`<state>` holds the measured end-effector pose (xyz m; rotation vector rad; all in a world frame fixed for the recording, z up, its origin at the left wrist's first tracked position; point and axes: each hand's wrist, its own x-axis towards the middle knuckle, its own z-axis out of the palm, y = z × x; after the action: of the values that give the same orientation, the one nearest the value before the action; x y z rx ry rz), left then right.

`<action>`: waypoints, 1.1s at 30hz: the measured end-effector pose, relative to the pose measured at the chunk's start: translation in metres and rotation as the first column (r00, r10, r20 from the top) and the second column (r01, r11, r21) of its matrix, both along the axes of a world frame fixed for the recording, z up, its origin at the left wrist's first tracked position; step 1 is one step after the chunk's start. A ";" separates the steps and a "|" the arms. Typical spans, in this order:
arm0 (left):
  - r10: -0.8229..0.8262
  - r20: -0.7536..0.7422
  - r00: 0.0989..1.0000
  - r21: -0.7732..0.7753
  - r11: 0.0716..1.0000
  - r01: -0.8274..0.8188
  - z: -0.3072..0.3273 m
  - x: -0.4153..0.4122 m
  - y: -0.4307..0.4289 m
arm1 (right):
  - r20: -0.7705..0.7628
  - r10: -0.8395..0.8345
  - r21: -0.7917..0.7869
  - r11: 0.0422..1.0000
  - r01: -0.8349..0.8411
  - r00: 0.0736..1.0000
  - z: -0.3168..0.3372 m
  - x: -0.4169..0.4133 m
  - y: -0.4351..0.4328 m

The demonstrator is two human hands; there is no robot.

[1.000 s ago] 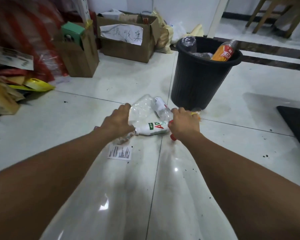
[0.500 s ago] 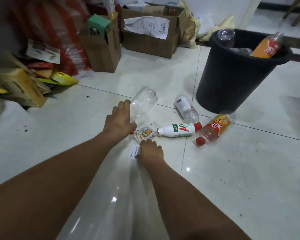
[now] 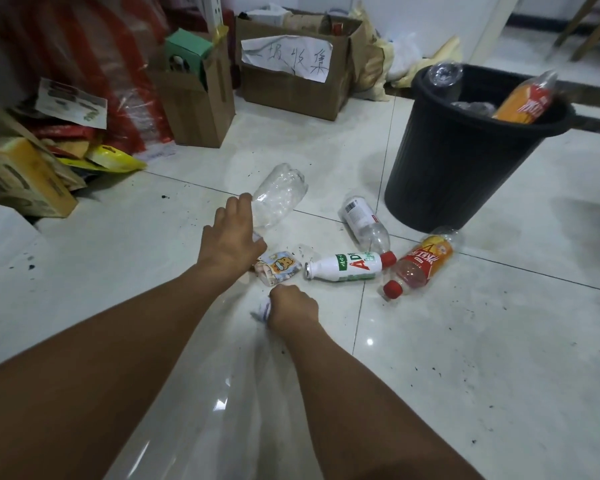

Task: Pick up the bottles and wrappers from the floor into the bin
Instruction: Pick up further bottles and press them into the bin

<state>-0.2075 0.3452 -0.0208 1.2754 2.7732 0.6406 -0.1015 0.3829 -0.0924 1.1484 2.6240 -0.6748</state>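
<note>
**Fingers of the right hand (image 3: 293, 306) clamped on the paper wrapper (image 3: 260, 311); bottles not yet lifted**

We find the right hand's fingers curled tight round the small white paper wrapper, which shows crumpled at the left edge of the fist. A second ago that slip lay flat on the floor (image 3: 465, 341) and this hand was over by the white bottle (image 3: 347, 268). Half a second ago it had come down onto the slip. We judge the wrapper picked but not yet carried.

We record the left hand (image 3: 232, 233) with fingers fairly straight and together, touching the side of the clear bottle (image 3: 279, 195), as in both earlier views. We see no closed grasp on it.

On the floor we count:
- the cartoon wrapper (image 3: 278, 268), just beside the left hand;
- the white bottle;
- the labelled bottle (image 3: 361, 220) and the orange bottle (image 3: 420, 265), both near the foot of the black bin (image 3: 465, 161).

Bottles already stand in the bin. We judge one item in hand, five outstanding, and the bin well apart from the right hand.
</note>
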 end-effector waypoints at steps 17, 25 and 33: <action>-0.148 0.020 0.989 0.099 0.984 0.145 0.106 0.076 0.143 | -0.266 -0.410 0.452 0.746 0.488 0.873 0.227 0.142 0.218; -0.165 -0.016 0.986 0.066 0.984 0.166 0.222 0.096 0.216 | -0.178 -0.379 0.530 0.741 0.413 0.908 0.321 0.177 0.278; -0.148 0.007 0.989 -0.007 0.989 0.148 0.286 0.144 0.250 | -0.182 -0.340 0.534 0.754 0.383 0.923 0.388 0.222 0.297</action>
<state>-0.0632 0.5957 0.2649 1.4572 2.6411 0.6228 0.1208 0.6799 0.2959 1.8622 2.7691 0.0431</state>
